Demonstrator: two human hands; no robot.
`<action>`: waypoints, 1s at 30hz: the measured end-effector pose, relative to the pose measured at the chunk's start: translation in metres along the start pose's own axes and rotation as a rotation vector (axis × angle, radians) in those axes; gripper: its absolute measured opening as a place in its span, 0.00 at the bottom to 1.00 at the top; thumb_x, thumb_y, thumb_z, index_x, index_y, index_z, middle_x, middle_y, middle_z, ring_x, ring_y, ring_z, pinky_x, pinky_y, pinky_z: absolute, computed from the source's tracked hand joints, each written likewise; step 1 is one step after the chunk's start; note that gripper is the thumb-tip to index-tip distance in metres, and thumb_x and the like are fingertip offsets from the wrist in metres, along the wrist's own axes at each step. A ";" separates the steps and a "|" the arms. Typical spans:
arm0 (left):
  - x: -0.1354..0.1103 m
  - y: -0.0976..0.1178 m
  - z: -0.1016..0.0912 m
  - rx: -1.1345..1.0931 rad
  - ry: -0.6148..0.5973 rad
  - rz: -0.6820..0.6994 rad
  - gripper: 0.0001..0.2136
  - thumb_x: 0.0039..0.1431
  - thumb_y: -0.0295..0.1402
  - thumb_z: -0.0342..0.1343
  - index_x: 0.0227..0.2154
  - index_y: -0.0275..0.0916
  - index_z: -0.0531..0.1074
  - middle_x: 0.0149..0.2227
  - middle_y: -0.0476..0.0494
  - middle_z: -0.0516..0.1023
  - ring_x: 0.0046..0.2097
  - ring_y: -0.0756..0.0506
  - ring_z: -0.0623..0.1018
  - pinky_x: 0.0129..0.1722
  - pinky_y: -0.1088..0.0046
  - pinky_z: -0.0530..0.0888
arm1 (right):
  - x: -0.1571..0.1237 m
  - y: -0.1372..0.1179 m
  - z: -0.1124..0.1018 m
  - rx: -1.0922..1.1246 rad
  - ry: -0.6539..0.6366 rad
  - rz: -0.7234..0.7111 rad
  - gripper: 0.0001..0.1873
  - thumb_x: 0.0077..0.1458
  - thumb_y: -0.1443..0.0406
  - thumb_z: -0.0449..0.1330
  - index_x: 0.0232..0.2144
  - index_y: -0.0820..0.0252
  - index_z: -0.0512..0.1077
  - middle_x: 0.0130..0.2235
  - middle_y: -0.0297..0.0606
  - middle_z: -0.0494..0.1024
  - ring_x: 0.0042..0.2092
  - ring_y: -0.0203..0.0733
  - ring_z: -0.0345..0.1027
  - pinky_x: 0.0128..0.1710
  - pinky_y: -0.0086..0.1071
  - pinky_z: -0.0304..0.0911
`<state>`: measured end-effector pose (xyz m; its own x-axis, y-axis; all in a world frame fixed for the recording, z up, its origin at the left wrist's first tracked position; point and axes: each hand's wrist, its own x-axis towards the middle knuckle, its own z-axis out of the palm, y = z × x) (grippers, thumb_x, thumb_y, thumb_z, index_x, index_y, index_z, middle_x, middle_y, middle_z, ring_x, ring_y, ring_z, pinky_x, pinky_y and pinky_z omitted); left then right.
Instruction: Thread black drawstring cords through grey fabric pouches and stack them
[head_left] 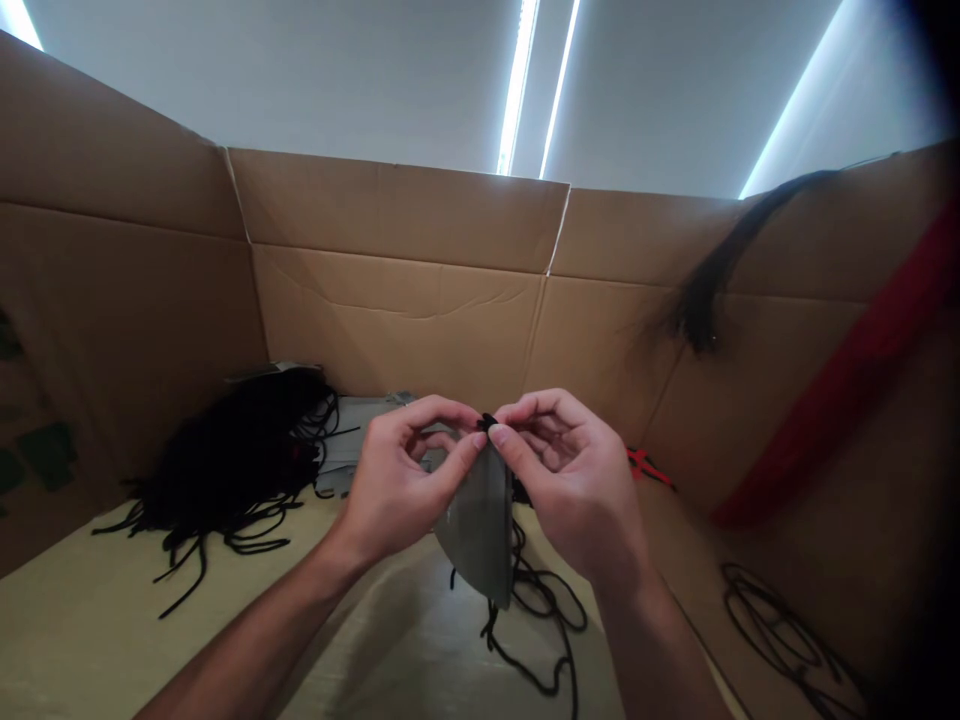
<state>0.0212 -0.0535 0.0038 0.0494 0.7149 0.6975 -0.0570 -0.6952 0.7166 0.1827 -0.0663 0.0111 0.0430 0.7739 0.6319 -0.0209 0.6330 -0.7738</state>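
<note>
My left hand (397,480) and my right hand (570,480) meet in front of me, both pinched on the top of a flat grey piece (480,535) that hangs down between them. A small black cord end (487,422) shows at my fingertips, where thumbs and forefingers press together. A black cord (544,620) trails down from the grey piece and loops on the pale tabletop (90,620).
A pile of black cords (232,460) lies at the left, beside a stack of grey pieces (352,440). Cardboard walls (397,290) ring the table. A red strip (847,380) leans at the right, with another cord loop (780,630) below it.
</note>
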 end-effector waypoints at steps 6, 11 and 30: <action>-0.003 -0.002 0.001 0.015 -0.004 -0.013 0.05 0.60 0.31 0.68 0.35 0.35 0.81 0.35 0.44 0.84 0.29 0.51 0.81 0.31 0.78 0.80 | -0.002 0.000 0.001 -0.026 -0.007 -0.016 0.07 0.58 0.66 0.71 0.37 0.55 0.76 0.39 0.33 0.82 0.42 0.37 0.80 0.45 0.30 0.76; -0.003 -0.001 0.001 0.065 0.016 -0.013 0.04 0.60 0.30 0.67 0.34 0.35 0.80 0.35 0.45 0.83 0.30 0.51 0.80 0.30 0.80 0.78 | -0.004 0.003 0.001 -0.160 -0.023 -0.084 0.04 0.62 0.67 0.68 0.38 0.54 0.76 0.39 0.33 0.82 0.41 0.36 0.79 0.43 0.30 0.74; 0.008 -0.001 -0.012 -0.179 -0.128 -0.203 0.09 0.57 0.32 0.72 0.35 0.34 0.79 0.31 0.44 0.85 0.33 0.48 0.85 0.37 0.76 0.83 | -0.005 0.000 0.004 -0.558 -0.037 -0.314 0.05 0.64 0.70 0.63 0.40 0.55 0.76 0.36 0.32 0.81 0.36 0.37 0.79 0.40 0.32 0.73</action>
<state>0.0095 -0.0463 0.0081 0.2028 0.8148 0.5431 -0.2073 -0.5064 0.8370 0.1786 -0.0701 0.0083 -0.0724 0.5595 0.8257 0.5107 0.7319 -0.4511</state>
